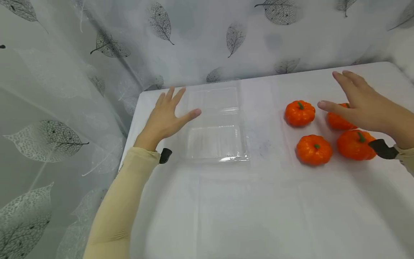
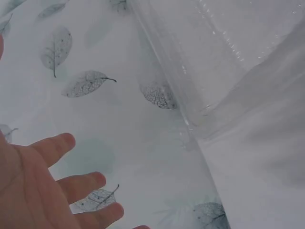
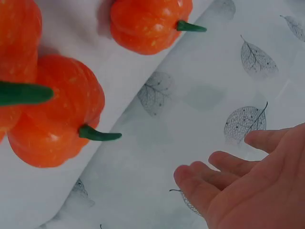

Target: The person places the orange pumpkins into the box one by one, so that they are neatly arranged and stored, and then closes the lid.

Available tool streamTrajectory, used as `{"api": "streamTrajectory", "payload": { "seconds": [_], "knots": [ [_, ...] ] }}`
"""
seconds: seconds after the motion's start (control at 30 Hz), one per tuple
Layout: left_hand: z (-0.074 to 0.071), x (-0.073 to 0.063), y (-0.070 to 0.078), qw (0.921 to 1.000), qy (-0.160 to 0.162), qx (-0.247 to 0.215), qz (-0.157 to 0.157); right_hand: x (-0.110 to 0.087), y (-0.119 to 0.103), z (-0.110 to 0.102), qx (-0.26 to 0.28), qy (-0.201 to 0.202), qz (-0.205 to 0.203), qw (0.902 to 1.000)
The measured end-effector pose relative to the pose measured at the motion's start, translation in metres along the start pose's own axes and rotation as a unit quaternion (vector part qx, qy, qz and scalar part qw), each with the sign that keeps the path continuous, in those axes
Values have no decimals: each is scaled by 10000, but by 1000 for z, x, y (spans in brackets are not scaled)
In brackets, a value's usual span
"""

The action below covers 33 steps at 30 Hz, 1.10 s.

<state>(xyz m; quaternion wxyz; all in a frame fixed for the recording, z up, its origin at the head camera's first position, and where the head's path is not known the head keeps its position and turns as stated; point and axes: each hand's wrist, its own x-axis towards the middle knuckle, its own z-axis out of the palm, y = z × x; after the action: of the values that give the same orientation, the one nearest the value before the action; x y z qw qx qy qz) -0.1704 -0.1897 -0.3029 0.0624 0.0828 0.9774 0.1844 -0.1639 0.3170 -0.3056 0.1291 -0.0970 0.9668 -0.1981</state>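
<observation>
Several small orange pumpkins with green stems, among them a front one (image 1: pixel 313 150) and a back one (image 1: pixel 299 113), sit grouped on the right of the white table. Over the right-hand ones hovers my right hand (image 1: pixel 372 102), fingers spread, partly hiding a pumpkin (image 1: pixel 339 118); it holds nothing. A clear plastic tray (image 1: pixel 213 142) with compartments lies at the left of the table. Beside its left edge my left hand (image 1: pixel 165 117) is held with fingers spread and nothing in it. The right wrist view shows a pumpkin (image 3: pixel 62 109) apart from the right hand (image 3: pixel 257 186).
The white table (image 1: pixel 245 216) ends at a back edge, where a translucent leaf-printed curtain (image 1: pixel 200 39) hangs. More of that curtain runs down the left side. Dark wrist pieces (image 1: pixel 165 155) show at both sleeves.
</observation>
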Motion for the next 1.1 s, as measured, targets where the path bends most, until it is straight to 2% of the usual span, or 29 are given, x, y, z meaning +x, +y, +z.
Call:
{"api": "streamTrajectory", "payload": {
  "seconds": [0.1,0.27,0.37,0.53,0.67,0.87,1.1],
  "knots": [
    [8,-7,-6,9995,-96,-288,-101,-8,-1,4,318,-30,-130,9994],
    [20,-17,-15,9974,-304,-604,-246,-18,-6,12,692,-160,-32,9975],
    [25,-23,-21,9958,-437,-752,-301,-21,-9,19,828,-297,15,9961],
    [31,-33,-30,9920,-705,-970,-395,-26,-9,30,960,-443,-139,9943],
    [33,-41,-34,9874,-956,-1158,-507,-30,-7,37,835,-548,-285,9946],
    [34,-50,-39,9801,-1244,-1454,-525,-34,-4,46,45,-433,-724,9964],
    [39,-55,-43,9726,-1204,-1946,-421,-33,-3,55,-267,-578,-714,9954]
  ]
}}
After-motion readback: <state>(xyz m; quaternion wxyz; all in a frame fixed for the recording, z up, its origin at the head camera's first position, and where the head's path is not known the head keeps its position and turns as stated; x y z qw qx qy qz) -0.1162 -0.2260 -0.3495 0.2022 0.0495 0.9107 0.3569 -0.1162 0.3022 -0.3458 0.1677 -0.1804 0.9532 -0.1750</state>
